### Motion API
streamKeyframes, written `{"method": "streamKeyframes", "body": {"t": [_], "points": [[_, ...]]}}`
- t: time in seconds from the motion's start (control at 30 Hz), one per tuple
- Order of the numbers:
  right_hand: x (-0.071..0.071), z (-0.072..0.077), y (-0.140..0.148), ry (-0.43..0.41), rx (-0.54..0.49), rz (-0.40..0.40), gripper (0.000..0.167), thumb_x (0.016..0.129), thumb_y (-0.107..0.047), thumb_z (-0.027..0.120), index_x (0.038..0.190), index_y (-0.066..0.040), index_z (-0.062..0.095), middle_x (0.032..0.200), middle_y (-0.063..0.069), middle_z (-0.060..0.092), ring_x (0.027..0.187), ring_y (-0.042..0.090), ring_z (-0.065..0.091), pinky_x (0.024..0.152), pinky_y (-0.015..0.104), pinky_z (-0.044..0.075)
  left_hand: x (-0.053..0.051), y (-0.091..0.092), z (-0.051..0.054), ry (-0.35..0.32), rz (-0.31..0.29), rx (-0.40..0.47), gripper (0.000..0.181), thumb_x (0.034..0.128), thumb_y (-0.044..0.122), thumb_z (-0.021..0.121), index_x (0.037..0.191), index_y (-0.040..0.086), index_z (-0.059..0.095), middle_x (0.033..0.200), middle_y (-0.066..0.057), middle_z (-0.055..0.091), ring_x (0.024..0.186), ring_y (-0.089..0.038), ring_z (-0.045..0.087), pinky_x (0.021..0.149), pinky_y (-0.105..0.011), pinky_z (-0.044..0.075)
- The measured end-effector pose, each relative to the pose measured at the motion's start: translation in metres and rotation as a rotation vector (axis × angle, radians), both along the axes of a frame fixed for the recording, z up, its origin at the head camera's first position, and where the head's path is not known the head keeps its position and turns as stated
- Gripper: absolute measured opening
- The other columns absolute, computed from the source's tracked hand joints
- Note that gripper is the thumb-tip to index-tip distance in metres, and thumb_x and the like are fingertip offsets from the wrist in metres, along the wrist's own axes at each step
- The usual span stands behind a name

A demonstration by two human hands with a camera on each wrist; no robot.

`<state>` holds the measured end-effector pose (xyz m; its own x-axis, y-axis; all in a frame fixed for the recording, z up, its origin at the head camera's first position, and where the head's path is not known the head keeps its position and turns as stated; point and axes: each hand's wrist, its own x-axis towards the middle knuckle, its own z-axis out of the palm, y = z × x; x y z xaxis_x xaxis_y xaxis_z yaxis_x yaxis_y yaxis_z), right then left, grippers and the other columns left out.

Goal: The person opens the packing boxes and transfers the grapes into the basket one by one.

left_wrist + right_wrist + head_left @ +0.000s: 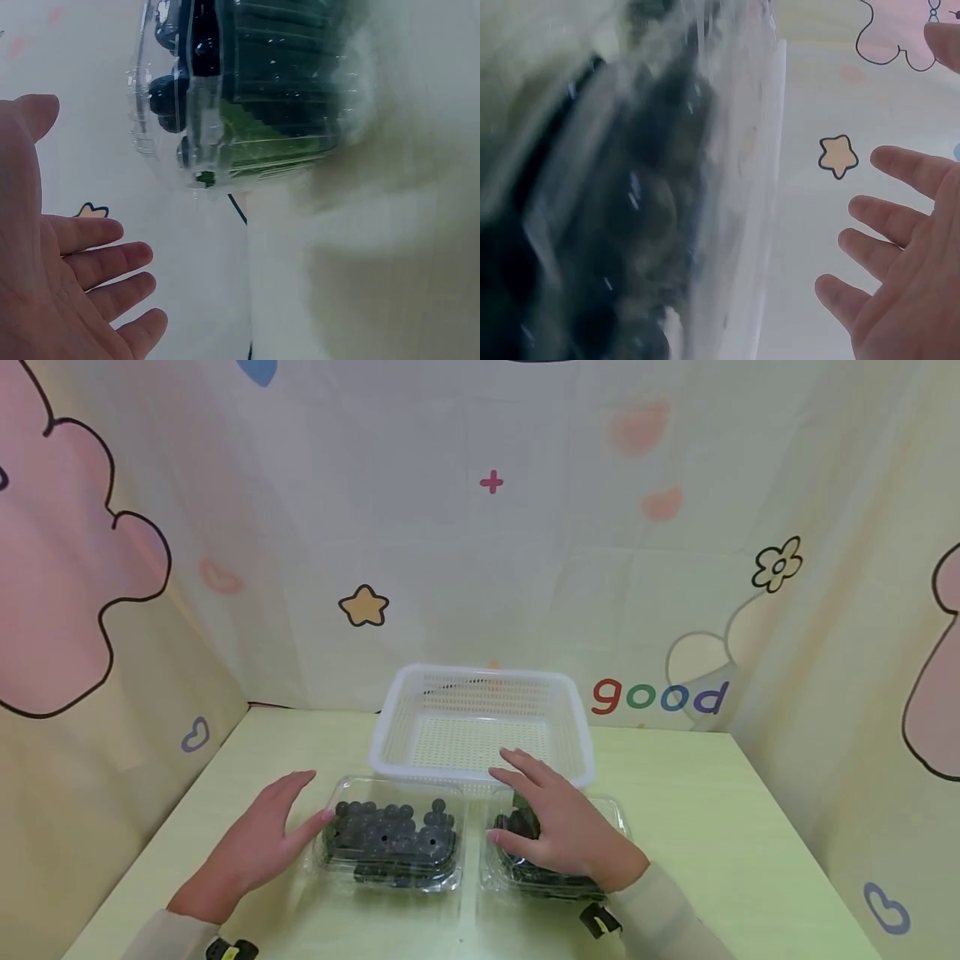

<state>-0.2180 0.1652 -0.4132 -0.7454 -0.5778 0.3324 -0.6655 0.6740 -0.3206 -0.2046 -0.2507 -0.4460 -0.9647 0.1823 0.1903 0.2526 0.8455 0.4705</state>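
Two clear plastic clamshell boxes stand side by side on the table in the head view. In the left box (393, 839) are dark round fruits, like grapes; its lid is down. My left hand (258, 839) is beside that box's left end, thumb near its upper corner, fingers spread; whether it touches cannot be told. In the left wrist view the hand (67, 292) holds nothing. Over the right box (615, 814), which holds similar dark fruit and something green, is my right hand (558, 827), partly hiding it. The right wrist view shows that hand (907, 262) with fingers extended and apart.
A white perforated plastic basket (386, 735) stands behind the boxes, against the back curtain (450, 543). Printed cloth hangs on both sides of the pale yellow-green table (690, 827). Table surface shows on either side of the boxes.
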Motion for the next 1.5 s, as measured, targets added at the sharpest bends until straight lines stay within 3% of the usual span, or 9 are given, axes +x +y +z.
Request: {"method": "streamKeyframes", "body": {"t": [0.27,0.4,0.57,0.73,0.93,1.07,1.33,1.5], "points": [[0.008,-0.007,-0.012,0.056,0.014,0.060,0.074,0.094,-0.066,0.059,0.151,-0.019,0.051,0.165,0.001,0.038,0.152,0.028,0.037,0.118,0.053,0.040,0.005,0.000,-0.010,-0.050,0.004,0.143,0.065,0.1042,0.045,0.056,0.149,-0.002,0.046,0.149,-0.026,0.051,0.137,-0.048,0.048,0.108,-0.063,0.044],[0.012,-0.007,-0.018,0.091,-0.002,0.089,0.070,0.095,-0.064,0.059,0.148,-0.019,0.054,0.162,0.004,0.043,0.150,0.027,0.042,0.116,0.051,0.042,0.006,0.001,-0.012,-0.131,0.031,0.238,0.066,0.1051,0.045,0.054,0.149,-0.003,0.045,0.150,-0.027,0.050,0.137,-0.048,0.049,0.110,-0.058,0.046],[0.015,-0.009,-0.028,0.083,-0.001,0.113,0.069,0.095,-0.066,0.057,0.149,-0.022,0.053,0.161,0.003,0.044,0.149,0.025,0.042,0.114,0.049,0.045,0.004,0.001,-0.015,-0.232,0.075,0.280,0.073,0.1056,0.048,0.052,0.153,-0.006,0.037,0.149,-0.028,0.051,0.137,-0.046,0.051,0.111,-0.056,0.046],[0.018,-0.012,-0.040,0.017,-0.003,0.133,0.068,0.096,-0.064,0.058,0.149,-0.022,0.053,0.161,0.001,0.044,0.151,0.023,0.040,0.115,0.049,0.044,0.002,0.002,-0.019,-0.327,0.101,0.316,0.079,0.1060,0.053,0.046,0.154,-0.008,0.034,0.151,-0.029,0.048,0.138,-0.047,0.049,0.110,-0.059,0.045],[0.023,-0.012,-0.059,-0.123,0.022,0.170,0.067,0.096,-0.059,0.063,0.150,-0.022,0.051,0.165,-0.003,0.038,0.152,0.021,0.038,0.116,0.047,0.043,-0.003,0.000,-0.026,-0.453,0.100,0.540,0.075,0.1083,0.048,0.044,0.151,-0.013,0.035,0.152,-0.033,0.045,0.136,-0.044,0.053,0.106,-0.047,0.052],[0.027,-0.012,-0.072,-0.178,0.054,0.207,0.066,0.097,-0.055,0.063,0.150,-0.018,0.051,0.165,0.002,0.037,0.151,0.023,0.040,0.115,0.044,0.045,-0.008,-0.005,-0.032,-0.505,0.090,0.605,0.069,0.1093,0.042,0.045,0.148,-0.015,0.039,0.149,-0.034,0.047,0.132,-0.043,0.057,0.104,-0.045,0.054],[0.030,-0.021,-0.098,-0.082,0.123,0.188,0.060,0.097,-0.050,0.067,0.145,-0.016,0.057,0.158,0.007,0.048,0.145,0.023,0.048,0.115,0.036,0.045,-0.011,-0.013,-0.040,-0.562,0.014,0.660,0.063,0.1105,0.034,0.045,0.151,-0.013,0.036,0.154,-0.033,0.042,0.137,-0.041,0.052,0.109,-0.050,0.050],[0.030,-0.030,-0.112,0.007,0.155,0.180,0.058,0.095,-0.049,0.070,0.142,-0.017,0.060,0.154,0.006,0.051,0.146,0.024,0.047,0.114,0.034,0.047,-0.012,-0.017,-0.042,-0.586,-0.032,0.714,0.060,0.1092,0.027,0.049,0.152,-0.012,0.035,0.155,-0.030,0.042,0.133,-0.026,0.056,0.107,-0.043,0.053]]}}
